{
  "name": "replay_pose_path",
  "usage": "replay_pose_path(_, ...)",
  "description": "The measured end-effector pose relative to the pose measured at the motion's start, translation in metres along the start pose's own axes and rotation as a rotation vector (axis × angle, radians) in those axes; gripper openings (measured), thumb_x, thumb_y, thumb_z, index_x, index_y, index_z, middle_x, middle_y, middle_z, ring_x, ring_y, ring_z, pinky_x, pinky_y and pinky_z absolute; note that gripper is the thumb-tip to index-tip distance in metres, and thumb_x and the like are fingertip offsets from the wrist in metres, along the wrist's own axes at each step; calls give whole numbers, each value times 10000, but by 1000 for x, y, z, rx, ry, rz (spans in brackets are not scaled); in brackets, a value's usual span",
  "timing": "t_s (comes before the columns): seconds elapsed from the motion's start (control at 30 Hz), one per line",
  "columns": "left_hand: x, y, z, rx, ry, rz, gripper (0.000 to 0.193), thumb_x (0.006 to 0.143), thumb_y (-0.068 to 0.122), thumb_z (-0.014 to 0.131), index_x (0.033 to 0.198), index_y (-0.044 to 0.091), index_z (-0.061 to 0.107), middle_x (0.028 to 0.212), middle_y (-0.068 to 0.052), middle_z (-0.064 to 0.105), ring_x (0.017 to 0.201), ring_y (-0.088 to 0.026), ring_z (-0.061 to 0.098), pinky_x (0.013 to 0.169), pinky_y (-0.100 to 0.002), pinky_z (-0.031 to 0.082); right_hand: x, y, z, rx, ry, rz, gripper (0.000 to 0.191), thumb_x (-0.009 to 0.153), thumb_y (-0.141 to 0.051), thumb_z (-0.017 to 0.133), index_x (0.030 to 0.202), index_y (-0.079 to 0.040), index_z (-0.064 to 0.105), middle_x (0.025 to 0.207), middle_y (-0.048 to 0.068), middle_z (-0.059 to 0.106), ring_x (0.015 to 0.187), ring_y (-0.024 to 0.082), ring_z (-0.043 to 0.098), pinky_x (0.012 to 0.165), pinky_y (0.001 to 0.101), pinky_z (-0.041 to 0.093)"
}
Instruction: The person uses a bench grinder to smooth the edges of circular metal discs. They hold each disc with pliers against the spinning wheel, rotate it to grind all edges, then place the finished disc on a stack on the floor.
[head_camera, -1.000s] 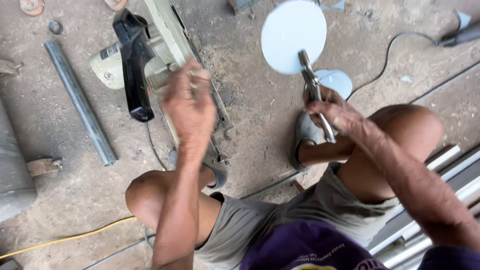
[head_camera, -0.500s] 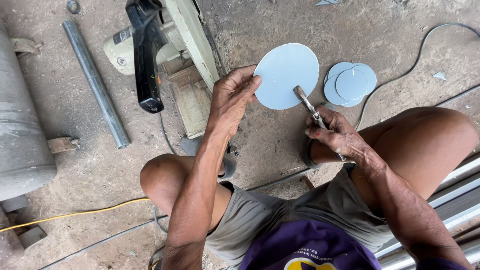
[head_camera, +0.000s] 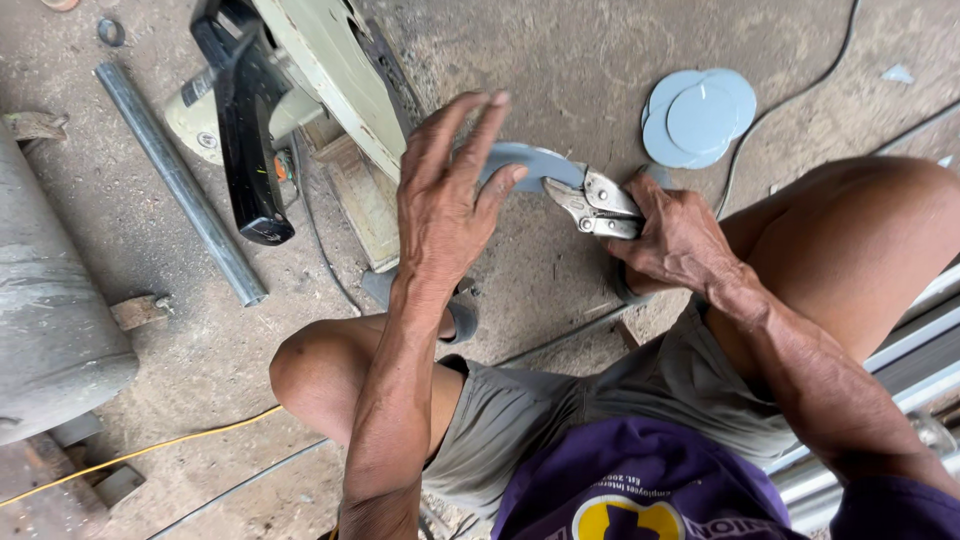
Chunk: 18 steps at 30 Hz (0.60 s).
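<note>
Locking pliers (head_camera: 598, 205) gripped in right hand (head_camera: 680, 238), biting grey disc (head_camera: 530, 163), left hand (head_camera: 445, 200) steadying it, chop saw (head_camera: 300, 90) just beside, perhaps touching.

The disc (head_camera: 530, 160) and the stacked discs (head_camera: 700, 115) are pale blue-grey, the pliers (head_camera: 598, 205) bright silver, the saw (head_camera: 300, 70) cream-green with a black handle (head_camera: 245, 130) — the cable (head_camera: 140, 450) yellow, the shirt (head_camera: 640, 480) purple — the floor (head_camera: 560, 60) mottled grey-brown.

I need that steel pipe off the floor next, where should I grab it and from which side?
Take the pipe around its middle, coming straight down from above. It lies flat and bare on the concrete, round enough to wrap. Its right side is crowded by the saw, so approach from the open left.
</note>
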<state>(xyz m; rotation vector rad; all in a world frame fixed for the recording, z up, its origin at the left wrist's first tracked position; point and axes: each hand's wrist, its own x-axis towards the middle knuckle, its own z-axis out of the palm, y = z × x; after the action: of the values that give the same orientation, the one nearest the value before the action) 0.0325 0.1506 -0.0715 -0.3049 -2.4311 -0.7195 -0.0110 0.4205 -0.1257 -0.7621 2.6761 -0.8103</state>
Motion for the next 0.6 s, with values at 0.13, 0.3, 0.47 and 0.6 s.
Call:
replay_pose_path(0.13,-11,2,5,13,-244,53,297,992,147,723,1287,158,686,1200,-9,719,1109,-191,684,1029,-402,553,-5,1,-4,-142,-35,1,476,765,-261,863,1027,3,566,670,190,644,557,348,650,529,453,520)
replay_pose_path(0.3,-18,0,4,82,-216,168,203,972,120,747,1173,117,715,1139,-40,734,1102,-199,679,997,-384,558,-9,12,-13,-212,151,-139,521,730,-276,895,1007,1,551,736,153,633,607,318,650,554,440,532)
replay_pose_path(0.47,-16,13,2,77,-180,188,197,963,94,791,1144,105,712,1128,-16,718,1107,-197,677,1003,-373,565,-12,19,-19,-321,313,-224,517,749,-260,887,1029,-19,524,847,123,625,812,307,678,695,417,562)
replay_pose_path(0.6,-18,18,1,118,-163,239,206,959,83,808,1125,112,691,1128,-11,703,1120,-202,673,1013,-385,555,-13,21,-20,-328,348,-185,526,715,-238,886,1043,-34,528,868,110,634,838,302,674,732,421,553)
